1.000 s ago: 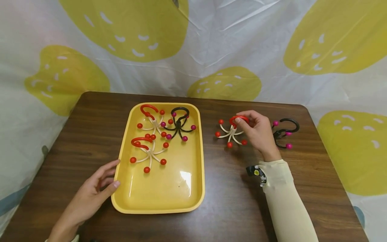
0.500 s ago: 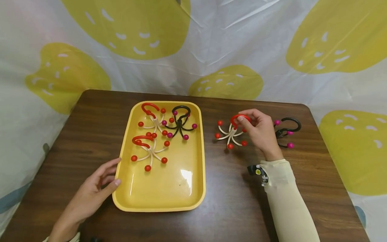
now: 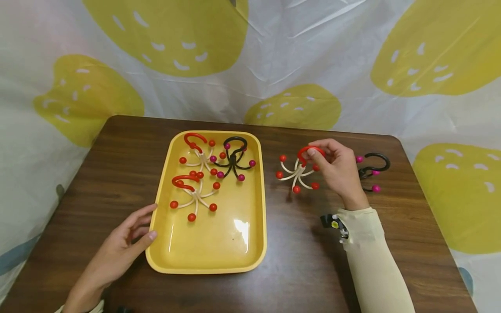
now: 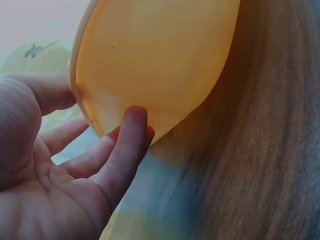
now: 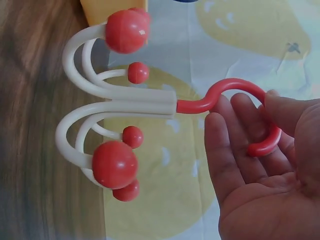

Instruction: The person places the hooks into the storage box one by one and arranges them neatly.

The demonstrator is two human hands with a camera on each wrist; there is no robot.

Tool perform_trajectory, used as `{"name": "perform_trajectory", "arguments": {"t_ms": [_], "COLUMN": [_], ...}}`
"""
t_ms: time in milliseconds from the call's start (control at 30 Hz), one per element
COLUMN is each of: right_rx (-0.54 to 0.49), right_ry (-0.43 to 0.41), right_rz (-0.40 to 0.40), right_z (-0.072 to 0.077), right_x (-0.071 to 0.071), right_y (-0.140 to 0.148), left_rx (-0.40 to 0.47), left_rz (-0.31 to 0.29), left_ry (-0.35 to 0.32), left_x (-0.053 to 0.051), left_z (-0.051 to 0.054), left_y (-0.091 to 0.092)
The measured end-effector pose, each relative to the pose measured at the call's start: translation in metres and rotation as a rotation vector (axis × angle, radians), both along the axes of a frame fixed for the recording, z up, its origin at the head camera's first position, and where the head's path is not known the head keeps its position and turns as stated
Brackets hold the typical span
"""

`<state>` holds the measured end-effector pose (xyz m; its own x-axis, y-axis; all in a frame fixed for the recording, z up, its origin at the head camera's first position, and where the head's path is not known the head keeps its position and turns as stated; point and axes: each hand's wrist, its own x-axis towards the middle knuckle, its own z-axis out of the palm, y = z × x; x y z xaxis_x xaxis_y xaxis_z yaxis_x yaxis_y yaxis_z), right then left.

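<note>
My right hand (image 3: pixel 338 171) pinches the red hook of a white multi-arm hook hanger (image 3: pixel 299 171) between thumb and fingers, right of the yellow tray (image 3: pixel 263 208). Several curved white arms end in red balls (image 5: pixel 115 164). A shadow beneath suggests the hanger is just above the table. My left hand (image 3: pixel 117 248) is at the tray's left side, its fingers extended against the wall (image 4: pixel 160 60). Inside the tray lie two red-and-white hangers (image 3: pixel 195 198) and a black one with magenta balls (image 3: pixel 232 161).
Another black hanger (image 3: pixel 375 167) with magenta balls lies on the brown table (image 3: pixel 301 269) behind my right hand, partly hidden by it. A white cloth (image 3: pixel 282 52) with yellow shapes hangs beyond the table's back edge.
The held hanger has shifted slightly left and seems a little raised, still in my right hand. My left hand stays at the tray. The head view has shifted slightly.
</note>
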<state>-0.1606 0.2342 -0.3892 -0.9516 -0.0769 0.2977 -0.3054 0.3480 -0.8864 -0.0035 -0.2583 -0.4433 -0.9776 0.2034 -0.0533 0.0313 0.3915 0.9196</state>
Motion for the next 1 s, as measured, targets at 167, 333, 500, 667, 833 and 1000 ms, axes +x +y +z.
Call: {"name": "perform_trajectory", "arguments": {"t_ms": [167,333,500,667,833,1000], "right_rx": [-0.024,-0.035,-0.049,-0.07,-0.064,-0.05], "right_ry": [0.03,0.06,0.089,0.11,0.138,0.145], "right_rz": [0.008,0.025,0.051,0.069,0.096,0.113], "right_z": [0.004,0.01,0.017,0.022,0.029,0.036], "right_x": [0.003,0.004,0.007,0.01,0.013,0.019], "right_y": [-0.003,-0.006,-0.012,-0.019,-0.026,-0.033], "left_rx": [0.0,0.0,0.007,0.008,0.002,-0.003], "left_rz": [0.0,0.002,-0.002,-0.002,-0.001,-0.005], "left_ry": [-0.003,0.002,0.011,0.0,0.003,0.002], "left_x": [0.001,0.001,0.0,0.001,0.001,0.001], "left_z": [0.0,0.0,0.0,0.0,0.0,0.001], "left_y": [0.0,0.0,0.0,0.0,0.0,0.001]}}
